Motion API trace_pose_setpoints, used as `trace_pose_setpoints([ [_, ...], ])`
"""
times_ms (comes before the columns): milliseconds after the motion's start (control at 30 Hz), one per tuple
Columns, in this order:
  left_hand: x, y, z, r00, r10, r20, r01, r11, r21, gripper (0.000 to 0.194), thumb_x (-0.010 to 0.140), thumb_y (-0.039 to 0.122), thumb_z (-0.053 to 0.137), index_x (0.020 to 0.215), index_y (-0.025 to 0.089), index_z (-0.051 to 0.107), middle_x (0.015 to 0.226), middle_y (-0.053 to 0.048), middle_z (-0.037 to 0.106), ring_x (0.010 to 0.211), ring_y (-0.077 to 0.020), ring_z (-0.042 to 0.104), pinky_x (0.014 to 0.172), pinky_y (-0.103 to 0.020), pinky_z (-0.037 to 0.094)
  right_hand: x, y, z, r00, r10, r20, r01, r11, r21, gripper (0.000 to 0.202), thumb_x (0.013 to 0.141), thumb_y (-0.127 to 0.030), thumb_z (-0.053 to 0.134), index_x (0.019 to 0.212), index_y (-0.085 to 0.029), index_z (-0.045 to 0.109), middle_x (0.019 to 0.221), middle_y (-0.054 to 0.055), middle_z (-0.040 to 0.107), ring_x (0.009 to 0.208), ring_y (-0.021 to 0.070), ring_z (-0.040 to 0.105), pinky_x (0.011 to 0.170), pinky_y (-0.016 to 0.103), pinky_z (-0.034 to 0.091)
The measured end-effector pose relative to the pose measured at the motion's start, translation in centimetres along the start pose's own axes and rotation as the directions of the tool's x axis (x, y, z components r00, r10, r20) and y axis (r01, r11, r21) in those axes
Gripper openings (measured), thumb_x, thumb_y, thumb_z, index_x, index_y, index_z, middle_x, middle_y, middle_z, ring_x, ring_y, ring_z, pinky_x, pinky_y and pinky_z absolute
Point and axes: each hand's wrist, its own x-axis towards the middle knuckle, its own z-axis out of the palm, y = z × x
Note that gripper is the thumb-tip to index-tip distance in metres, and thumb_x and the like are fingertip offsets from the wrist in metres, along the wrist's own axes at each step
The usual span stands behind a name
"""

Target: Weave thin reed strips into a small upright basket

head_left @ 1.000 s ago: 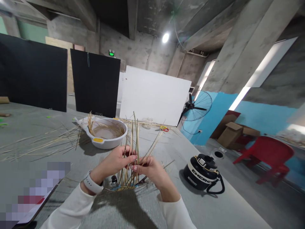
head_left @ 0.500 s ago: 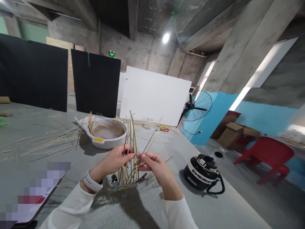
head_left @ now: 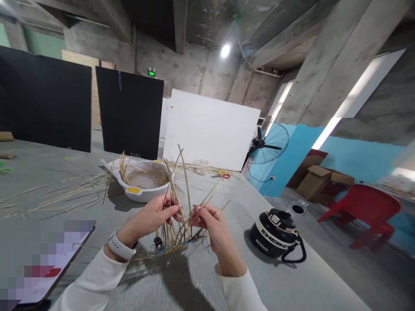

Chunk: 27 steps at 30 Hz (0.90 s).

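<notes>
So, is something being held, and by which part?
The left hand holds straw strips partway up, above their crossed base; the right hand's grip cannot be told.

Basin (head_left: 145, 195) behind strips (head_left: 177, 235), bottle (head_left: 274, 235) right, phone (head_left: 53, 268) left.

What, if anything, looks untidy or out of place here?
Loose tan plant strips lie scattered across the grey table, left of the white oval basin, some crossing at odd angles. They look untidy; no spill or damage is visible.
</notes>
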Motion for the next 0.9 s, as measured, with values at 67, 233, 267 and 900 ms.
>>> trace_pose_setpoints([
  [67, -0.1, 0.1, -0.2, 1.0, 0.0, -0.012, 0.0, 1.0, -0.01, 0.024, 0.083, 0.039, 0.053, 0.088, 0.015, 0.053, 0.08, -0.003, 0.062, 0.074, -0.016, 0.064, 0.053, -0.022, 0.044, 0.0, 0.1, 0.0, 0.999, -0.02, -0.042, 0.021, 1.0, 0.01, 0.03, 0.064, -0.042, 0.07, 0.057, -0.014, 0.061, 0.059, 0.001, 0.058, 0.055, 0.0112, 0.052, 0.059, 0.025, 0.049],
  [233, 0.1, -0.2, -0.7, 0.999, -0.006, 0.031, 0.007, 1.0, -0.024, 0.024, 0.084, 0.039, 0.053, 0.088, 0.015, 0.054, 0.079, -0.002, 0.06, 0.073, -0.0139, 0.061, 0.056, -0.021, 0.045, 0.0, 0.4, 0.3, 1.0, -0.02, -0.008, 0.02, 1.0, 0.018, 0.028, 0.066, -0.038, 0.068, 0.057, -0.015, 0.059, 0.061, 0.001, 0.058, 0.056, 0.0111, 0.052, 0.059, 0.024, 0.047],
  [267, 0.1, -0.3, -0.7, 0.999, -0.003, 0.049, 0.005, 1.0, -0.026, 0.024, 0.084, 0.039, 0.053, 0.089, 0.015, 0.054, 0.079, -0.002, 0.06, 0.073, -0.0133, 0.059, 0.056, -0.021, 0.046, 0.0, 0.4, 0.3, 0.999, -0.002, 0.034, 0.001, 1.0, 0.023, 0.027, 0.067, -0.038, 0.068, 0.057, -0.015, 0.058, 0.06, 0.001, 0.057, 0.056, 0.0111, 0.052, 0.06, 0.024, 0.047],
  [900, 0.3, -0.6, -0.6, 0.979, 0.177, 0.098, -0.185, 0.98, 0.079, 0.011, 0.085, 0.027, 0.049, 0.087, 0.017, 0.056, 0.083, -0.001, 0.057, 0.082, -0.0166, 0.053, 0.079, -0.03, 0.043, 0.4, 1.1, 0.6, 0.935, 0.055, 0.35, 0.004, 0.986, -0.166, 0.039, 0.065, -0.052, 0.071, 0.065, -0.015, 0.059, 0.056, -0.001, 0.059, 0.051, 0.011, 0.054, 0.055, 0.024, 0.043],
])
